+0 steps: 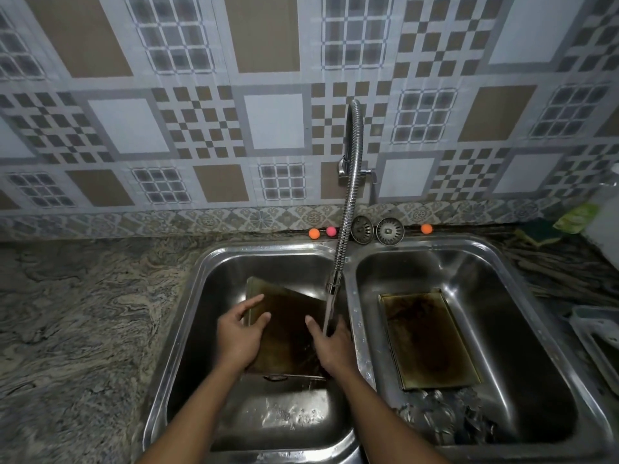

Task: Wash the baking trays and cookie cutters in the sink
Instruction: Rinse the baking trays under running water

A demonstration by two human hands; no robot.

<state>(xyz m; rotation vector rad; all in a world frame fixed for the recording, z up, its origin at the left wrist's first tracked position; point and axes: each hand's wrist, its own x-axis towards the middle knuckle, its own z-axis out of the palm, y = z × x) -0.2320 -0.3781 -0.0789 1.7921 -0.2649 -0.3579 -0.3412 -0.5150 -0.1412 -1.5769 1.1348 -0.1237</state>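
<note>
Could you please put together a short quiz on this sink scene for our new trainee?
1. True or false: the water from the faucet falls into the right basin.
2. Which hand does the stream land on? A) left hand B) right hand C) neither
3. Fill in: the second baking tray lies in the ____ basin, with the cookie cutters in front of it.

Key
1. False: it falls into the left basin, onto the tray that both hands work on.
2. B
3. right
</note>
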